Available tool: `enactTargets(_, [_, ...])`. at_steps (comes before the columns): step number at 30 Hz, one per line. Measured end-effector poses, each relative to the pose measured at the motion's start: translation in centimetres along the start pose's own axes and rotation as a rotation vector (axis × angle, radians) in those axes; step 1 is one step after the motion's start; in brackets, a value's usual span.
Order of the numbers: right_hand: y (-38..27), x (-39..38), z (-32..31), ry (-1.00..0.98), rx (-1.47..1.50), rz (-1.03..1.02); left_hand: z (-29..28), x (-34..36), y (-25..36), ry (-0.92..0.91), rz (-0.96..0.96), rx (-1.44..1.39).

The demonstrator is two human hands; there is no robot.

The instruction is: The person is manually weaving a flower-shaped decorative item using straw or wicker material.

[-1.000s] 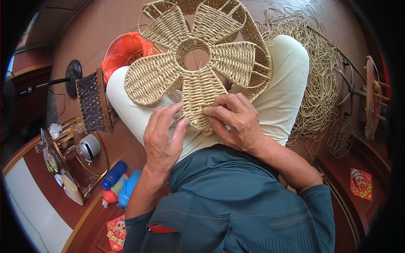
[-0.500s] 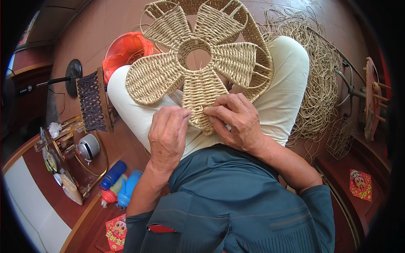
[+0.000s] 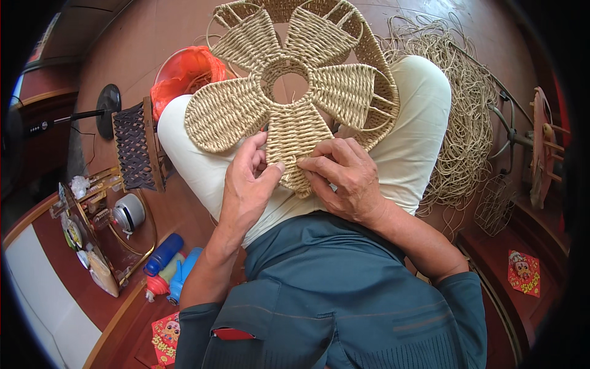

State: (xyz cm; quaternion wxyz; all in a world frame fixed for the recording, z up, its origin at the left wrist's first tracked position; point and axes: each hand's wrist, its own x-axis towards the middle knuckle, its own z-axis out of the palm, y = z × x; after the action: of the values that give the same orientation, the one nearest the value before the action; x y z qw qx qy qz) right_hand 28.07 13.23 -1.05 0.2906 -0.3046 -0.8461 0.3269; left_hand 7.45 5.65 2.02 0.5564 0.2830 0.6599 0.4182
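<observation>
Across my lap rests a flower-shaped woven basket (image 3: 295,132) of tan twisted cord, with a round opening in its middle and five petals. Its front petal points toward me and is filled with weave down to a narrow tip. My left hand (image 3: 249,178) grips this petal's left edge, thumb on the front face and fingertips along the side. Opposite, my right hand (image 3: 344,175) pinches the lower right part of the petal between thumb and bent fingers. Any loose strand under those fingertips is too small to make out. Two upper petals and the right one show bare frame loops at their ends.
A big heap of tan cord (image 3: 458,117) lies on the floor at the right, beside a wooden-pegged stand (image 3: 541,144). At the left are an orange-lined bucket (image 3: 184,77), a dark woven stool (image 3: 132,147), a glass trolley (image 3: 92,240) and blue bottles (image 3: 165,253).
My left hand has turned and opened out from a tight pinch at the petal's middle, its fingers now up along the left edge. The right hand stays almost where it was.
</observation>
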Motion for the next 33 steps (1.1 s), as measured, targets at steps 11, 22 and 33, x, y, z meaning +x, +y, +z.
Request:
enactTargets(11, [0.0,0.0,-0.2,-0.015,-0.001,-0.017,0.0,1.0,0.8,-0.12,-0.102,-0.246])
enactTargets(22, [0.0,0.3,-0.2,0.023,0.023,-0.044,0.1,1.6,-0.1,-0.17,-0.116,-0.486])
enactTargets(33, [-0.7,1.9,-1.0,-0.043,0.061,0.113,-0.6,2.2,-0.5,-0.299,-0.079,-0.493])
